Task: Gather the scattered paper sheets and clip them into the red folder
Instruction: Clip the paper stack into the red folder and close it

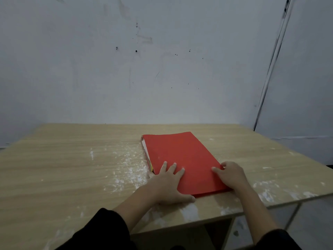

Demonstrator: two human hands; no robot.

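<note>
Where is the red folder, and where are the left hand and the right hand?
red folder (180, 156): head view, middle of its red cover.
left hand (167, 184): head view, back of the hand, flat on the cover.
right hand (232, 174): head view, back of the hand, at the folder's right edge.

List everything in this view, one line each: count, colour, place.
flat red card folder: one, red, closed, lying on the table right of centre.
stack of paper sheets: one, white with coloured edges, showing along the folder's left side.
light wooden table: one, beige with white smears, lower half of the view.
painted wall: one, grey-white with dark specks, behind the table.
black sleeves: two, black, bottom edge.
left hand: one, flat on the folder's near left corner.
right hand: one, on the folder's right edge, thumb on the cover; its grip cannot be told.
</note>
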